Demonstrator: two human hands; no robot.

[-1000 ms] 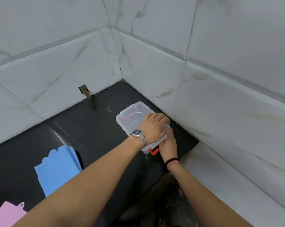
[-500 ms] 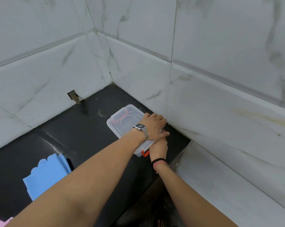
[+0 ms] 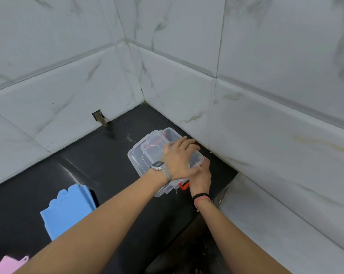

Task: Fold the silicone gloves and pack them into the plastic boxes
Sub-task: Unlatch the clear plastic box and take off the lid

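A clear plastic box point(image 3: 139, 163) with red latches stands on the black counter, close to the right wall. Its clear lid point(image 3: 157, 147) sits askew on top, shifted toward the wall. My left hand point(image 3: 180, 161), with a watch on the wrist, lies flat on the lid with its fingers spread. My right hand point(image 3: 201, 177) holds the box's near right end beside a red latch point(image 3: 184, 185); its fingertips are hidden under the rim. A folded blue silicone glove point(image 3: 68, 210) lies at the left, and a pink glove point(image 3: 9, 265) at the bottom left corner.
White marble tiles form a corner behind and to the right of the black counter point(image 3: 100, 165). A small cut-out hole point(image 3: 99, 117) shows at the base of the left wall. The counter ends in an edge at the lower right, beside a lower tiled ledge point(image 3: 266, 224).
The lid now sits offset from the box base, where before it lay square on it. Both hands stay at the box's near right end.
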